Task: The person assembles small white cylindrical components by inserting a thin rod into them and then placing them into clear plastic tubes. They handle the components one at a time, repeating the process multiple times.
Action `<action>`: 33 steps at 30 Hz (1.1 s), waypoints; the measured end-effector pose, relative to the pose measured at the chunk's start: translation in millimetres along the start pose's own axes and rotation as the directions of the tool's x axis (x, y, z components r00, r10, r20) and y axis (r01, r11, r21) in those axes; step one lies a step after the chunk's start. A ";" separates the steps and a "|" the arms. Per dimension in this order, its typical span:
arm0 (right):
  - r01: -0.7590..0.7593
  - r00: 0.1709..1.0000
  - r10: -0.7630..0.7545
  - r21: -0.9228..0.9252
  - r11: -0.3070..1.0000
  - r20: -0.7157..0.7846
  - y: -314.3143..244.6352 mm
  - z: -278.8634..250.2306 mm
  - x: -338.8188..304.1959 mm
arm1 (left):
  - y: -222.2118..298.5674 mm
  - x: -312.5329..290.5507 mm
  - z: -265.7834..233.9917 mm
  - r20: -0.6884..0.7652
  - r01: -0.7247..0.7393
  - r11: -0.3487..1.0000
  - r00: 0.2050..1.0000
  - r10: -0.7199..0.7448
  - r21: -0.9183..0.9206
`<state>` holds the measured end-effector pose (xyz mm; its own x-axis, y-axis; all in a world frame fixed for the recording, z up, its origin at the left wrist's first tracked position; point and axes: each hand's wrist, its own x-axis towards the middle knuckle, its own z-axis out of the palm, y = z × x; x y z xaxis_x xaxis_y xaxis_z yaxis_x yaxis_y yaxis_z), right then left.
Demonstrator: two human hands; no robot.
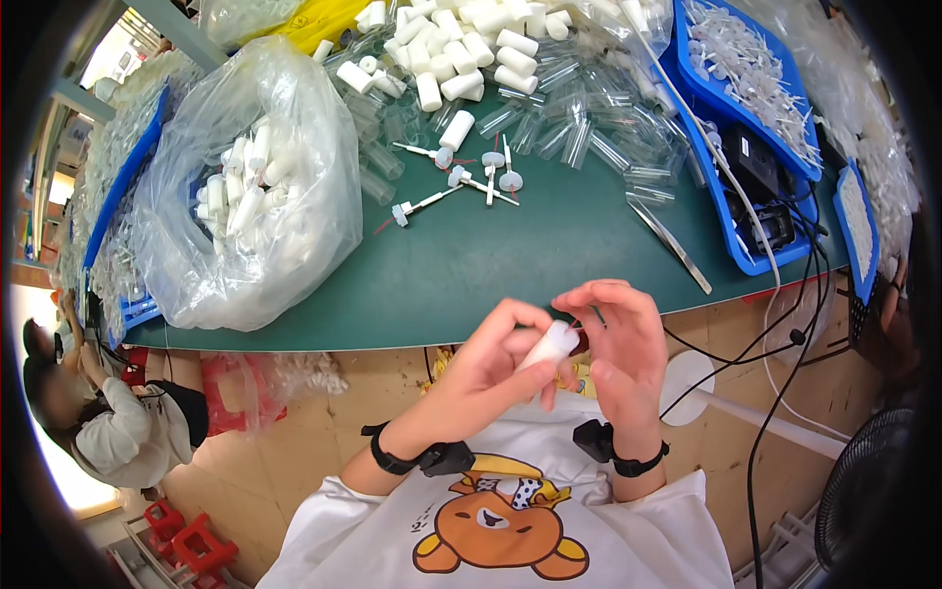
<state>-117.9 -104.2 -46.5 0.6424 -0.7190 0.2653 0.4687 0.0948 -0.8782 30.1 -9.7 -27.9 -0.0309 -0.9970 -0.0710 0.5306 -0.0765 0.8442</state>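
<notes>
My left hand [486, 368] is closed around a white cylinder [549, 347], held tilted just off the near edge of the table. A paler plug-like end shows at the cylinder's top, with what looks like a thin reddish strand beside it. My right hand [623, 339] curves around that top end, thumb and fingers apart; its inner fingertips are partly hidden. On the green table [432, 285] beyond lie several thin white stems with round grey-white collars [456, 177] and red tips. One loose white cylinder [457, 130] lies just behind them.
White cylinders [461, 49] are heaped at the back among clear tubes [579, 137]. A plastic bag [285, 265] of white cylinders stands left. Tweezers [669, 247] lie right, near blue trays [731, 221] with small parts and cables. Another person [137, 422] sits at far left.
</notes>
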 end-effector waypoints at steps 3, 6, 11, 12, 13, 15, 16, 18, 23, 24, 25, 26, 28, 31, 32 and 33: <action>0.003 0.997 0.012 -0.189 0.982 0.074 -14.1 0.8 -3.1 | -4.4 -15.2 -0.8 0.050 0.112 0.994 0.992 -0.112 -0.008; 0.017 0.986 0.055 -0.417 0.909 0.160 -21.5 -4.8 -5.4 | -9.7 -24.5 -4.7 0.062 0.163 0.987 0.985 -0.161 -0.015; 0.091 0.984 -0.007 -0.465 0.881 0.179 -23.2 -2.8 -6.6 | -17.0 -33.0 -7.0 0.036 0.193 0.981 0.981 -0.193 -0.005; 0.093 0.983 -0.003 -0.478 0.874 0.185 -23.2 -3.0 -7.6 | -18.8 -34.6 -7.9 0.031 0.203 0.979 0.979 -0.203 -0.005; 0.096 0.982 0.000 -0.493 0.865 0.191 -22.4 -3.2 -9.1 | -21.5 -35.8 -8.6 0.019 0.198 0.980 0.980 -0.198 -0.008; 0.100 0.979 0.009 -0.524 0.846 0.202 -19.0 -3.6 -14.0 | -27.7 -38.0 -9.8 -0.004 0.188 0.982 0.982 -0.188 -0.016; 0.081 0.982 0.023 -0.531 0.844 0.187 -16.4 -3.3 -16.8 | -30.5 -38.8 -9.8 -0.017 0.191 0.981 0.981 -0.191 -0.032; 0.044 0.986 0.050 -0.545 0.837 0.156 -9.6 -1.6 -22.7 | -36.2 -39.2 -9.4 -0.042 0.193 0.979 0.980 -0.196 -0.063; -0.180 0.984 0.160 -0.481 0.858 -0.082 8.8 1.2 -44.5 | -50.3 -37.1 -5.0 -0.120 0.228 0.927 0.954 -0.273 -0.296; -0.229 0.972 0.179 -0.442 0.867 -0.152 11.8 2.7 -47.1 | -52.0 -36.7 -4.5 -0.131 0.228 0.909 0.949 -0.288 -0.350; -0.204 0.976 0.140 -0.485 0.850 -0.166 12.7 4.9 -47.6 | -54.5 -37.1 -6.3 -0.125 0.245 0.906 0.945 -0.303 -0.346; -0.180 0.979 0.100 -0.527 0.830 -0.178 13.3 7.2 -47.6 | -58.4 -37.5 -9.2 -0.119 0.262 0.902 0.940 -0.319 -0.343; -0.092 0.994 0.028 -0.687 0.721 -0.104 10.9 7.6 -46.5 | -63.2 -37.9 -12.5 -0.112 0.301 0.899 0.930 -0.350 -0.318; 0.067 0.997 0.010 -0.867 0.494 0.083 7.4 1.9 -45.1 | -66.5 -38.1 -15.5 -0.114 0.345 0.899 0.916 -0.386 -0.269; 0.068 0.995 0.025 -0.873 0.482 0.091 9.3 0.1 -46.3 | -68.0 -38.5 -15.7 -0.115 0.347 0.898 0.914 -0.388 -0.271; 0.068 0.994 0.040 -0.881 0.469 0.098 10.2 -1.1 -46.9 | -68.7 -38.2 -15.7 -0.114 0.349 0.896 0.913 -0.391 -0.275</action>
<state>-143.9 -70.3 -68.3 0.7171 -0.6435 0.2677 -0.2703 -0.6108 -0.7442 8.1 33.8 -91.5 -0.1394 -0.8793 -0.4554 0.6973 -0.4137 0.5853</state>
